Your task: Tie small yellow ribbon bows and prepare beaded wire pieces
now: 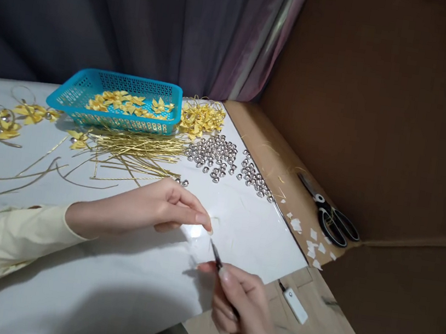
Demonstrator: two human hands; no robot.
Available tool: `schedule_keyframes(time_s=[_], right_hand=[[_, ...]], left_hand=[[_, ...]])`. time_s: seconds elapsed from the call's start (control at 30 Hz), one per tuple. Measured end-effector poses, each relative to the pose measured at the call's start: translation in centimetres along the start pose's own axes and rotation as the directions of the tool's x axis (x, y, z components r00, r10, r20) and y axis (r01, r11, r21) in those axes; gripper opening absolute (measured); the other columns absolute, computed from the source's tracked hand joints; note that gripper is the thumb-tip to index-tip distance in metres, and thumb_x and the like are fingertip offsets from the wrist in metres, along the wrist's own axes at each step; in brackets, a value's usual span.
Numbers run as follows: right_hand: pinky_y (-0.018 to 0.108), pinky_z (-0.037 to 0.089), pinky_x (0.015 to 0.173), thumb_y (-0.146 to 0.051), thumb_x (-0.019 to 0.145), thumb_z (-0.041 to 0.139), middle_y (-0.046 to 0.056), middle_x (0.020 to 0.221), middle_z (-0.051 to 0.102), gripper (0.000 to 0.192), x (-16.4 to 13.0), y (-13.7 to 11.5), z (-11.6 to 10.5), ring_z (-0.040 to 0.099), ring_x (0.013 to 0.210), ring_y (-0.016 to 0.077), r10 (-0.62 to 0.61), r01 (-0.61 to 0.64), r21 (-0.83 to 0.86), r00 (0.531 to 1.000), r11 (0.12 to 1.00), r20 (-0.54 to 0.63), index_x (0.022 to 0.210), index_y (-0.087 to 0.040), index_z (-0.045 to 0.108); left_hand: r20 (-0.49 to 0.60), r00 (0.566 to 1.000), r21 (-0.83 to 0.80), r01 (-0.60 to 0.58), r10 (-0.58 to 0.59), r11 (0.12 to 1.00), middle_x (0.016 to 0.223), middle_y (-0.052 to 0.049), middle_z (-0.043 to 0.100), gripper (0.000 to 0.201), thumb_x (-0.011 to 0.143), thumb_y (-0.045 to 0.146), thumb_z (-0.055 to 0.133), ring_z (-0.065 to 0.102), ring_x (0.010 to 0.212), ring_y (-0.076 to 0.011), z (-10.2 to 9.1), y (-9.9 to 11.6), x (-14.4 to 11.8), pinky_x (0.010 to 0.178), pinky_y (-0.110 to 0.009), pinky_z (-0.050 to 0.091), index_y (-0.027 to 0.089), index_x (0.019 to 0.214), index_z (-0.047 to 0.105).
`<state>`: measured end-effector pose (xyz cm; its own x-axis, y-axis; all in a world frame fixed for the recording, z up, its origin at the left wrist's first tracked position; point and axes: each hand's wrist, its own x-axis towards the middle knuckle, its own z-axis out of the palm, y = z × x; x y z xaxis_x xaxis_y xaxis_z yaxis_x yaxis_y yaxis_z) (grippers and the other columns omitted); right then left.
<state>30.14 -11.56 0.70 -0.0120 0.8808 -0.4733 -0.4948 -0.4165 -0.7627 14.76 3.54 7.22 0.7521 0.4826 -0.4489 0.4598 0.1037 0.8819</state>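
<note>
Over the white tabletop (pixel 156 290), my left hand (pixel 155 202) is closed in a pinch, thumb against fingertips. What it pinches is too small to make out; a faint thin yellowish strand curves just beyond the fingertips. My right hand (pixel 241 302), lower and to the right, grips a slim dark pointed tool (pixel 216 254). Its tip points up at the left fingertips and nearly meets them. Behind my left hand lie a bundle of gold cords (pixel 138 147) and a pile of small silvery beads (pixel 214 152).
A blue plastic basket (pixel 109 115) holds yellow ribbon flowers (pixel 120 100). More yellow flowers (pixel 200 119) are heaped beside it, others (pixel 9 118) at left. Black-handled scissors (pixel 330 215) and white scraps (pixel 311 246) lie on the brown board at right. A small white device (pixel 295 305) is lower right.
</note>
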Motion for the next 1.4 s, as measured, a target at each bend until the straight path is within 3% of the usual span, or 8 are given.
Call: schedule_keyframes(time_s=[0.23, 0.47, 0.83, 1.23, 1.4], right_hand=[[0.017, 0.011, 0.038, -0.041, 0.081, 0.068, -0.011, 0.046, 0.026, 0.032, 1.2, 0.3, 0.6, 0.014, 0.037, -0.0001, -0.048, 0.025, 0.220, 0.994, 0.975, 0.102, 0.091, -0.012, 0.074], [0.015, 0.013, 0.036, -0.041, 0.083, 0.065, -0.011, 0.046, 0.028, 0.031, 1.9, 0.4, 1.7, 0.015, 0.035, -0.0006, -0.057, 0.027, 0.299, 0.994, 0.954, 0.093, 0.090, -0.012, 0.073], [0.017, 0.014, 0.036, -0.045, 0.084, 0.062, -0.011, 0.046, 0.027, 0.034, 2.1, 0.7, 2.4, 0.015, 0.035, 0.0006, -0.065, 0.041, 0.289, 0.995, 0.957, 0.076, 0.091, -0.013, 0.072], [0.015, 0.015, 0.035, -0.046, 0.084, 0.063, -0.012, 0.042, 0.025, 0.035, 2.4, 0.8, 2.8, 0.015, 0.034, -0.0003, -0.075, 0.065, 0.290, 0.997, 0.955, 0.022, 0.077, -0.012, 0.069], [0.017, 0.009, 0.037, -0.042, 0.080, 0.067, -0.011, 0.045, 0.023, 0.029, 2.1, -1.0, 1.7, 0.011, 0.037, 0.0007, -0.145, 0.159, 0.228, 0.987, 0.961, -0.076, 0.076, -0.014, 0.069]], left_hand=[[0.057, 0.998, 0.002, -0.008, 0.007, 1.000, 0.047, 0.007, 0.029, 0.031, 0.085, 0.042, 0.059, 0.024, 0.046, -0.0072, 0.0, 0.3, -0.2, 0.044, -0.023, 0.014, 0.014, 0.086, 0.074], [0.063, 0.998, 0.044, -0.008, 0.005, 0.999, 0.049, 0.007, 0.029, 0.037, 0.085, 0.045, 0.056, 0.023, 0.049, -0.0079, 0.2, 0.2, -0.4, 0.045, -0.024, 0.014, 0.012, 0.082, 0.073], [0.053, 0.999, 0.063, -0.001, -0.002, 0.998, 0.049, 0.006, 0.032, 0.037, 0.083, 0.046, 0.057, 0.023, 0.049, -0.0081, 0.1, -0.1, -0.2, 0.045, -0.023, 0.014, 0.013, 0.081, 0.072], [0.101, 0.994, 0.061, -0.049, 0.042, 0.997, 0.050, 0.006, 0.033, 0.032, 0.085, 0.040, 0.056, 0.024, 0.048, -0.0078, 0.0, -0.6, 0.0, 0.045, -0.024, 0.015, 0.013, 0.079, 0.072], [0.041, 0.999, 0.072, -0.012, 0.009, 0.997, 0.048, 0.006, 0.030, 0.035, 0.083, 0.045, 0.058, 0.024, 0.047, -0.0085, 0.0, -0.1, -0.3, 0.045, -0.025, 0.013, 0.014, 0.086, 0.074]])
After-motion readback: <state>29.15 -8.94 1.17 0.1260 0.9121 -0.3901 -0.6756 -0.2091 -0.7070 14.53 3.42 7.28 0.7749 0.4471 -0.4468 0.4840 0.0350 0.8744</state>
